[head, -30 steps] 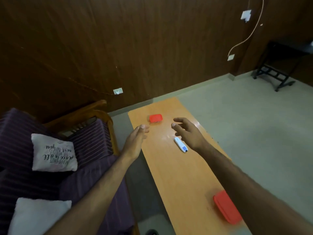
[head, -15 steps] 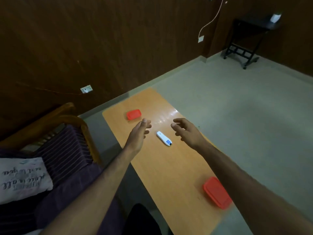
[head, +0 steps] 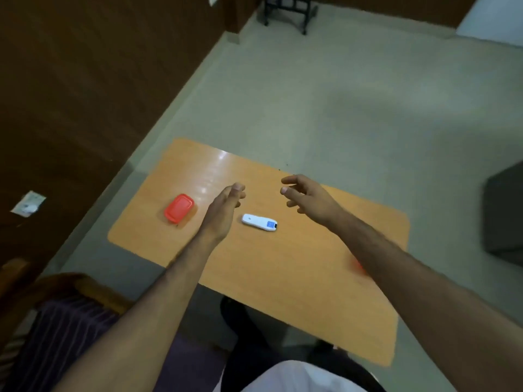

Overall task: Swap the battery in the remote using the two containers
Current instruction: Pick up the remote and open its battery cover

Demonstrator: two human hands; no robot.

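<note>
Left hand (head: 223, 207) up over the bench (head: 283, 278), fingers straight and together, holding nothing; right hand (head: 308, 198) opposite it, fingers loosely spread and a little curled, also holding nothing; between the two, slightly nearer the left wrist, the white remote (head: 259, 222) lies flat on the orange top, its blue-patched end pointing toward the right forearm; neither hand touches it. Out past the left hand, one red container (head: 179, 207) sits lid-on near the bench's far left side, well apart from the remote; a second container (head: 357, 266) shows only as a red blur under the right forearm, mostly hidden. Count: one remote, two containers, two hands.
</note>
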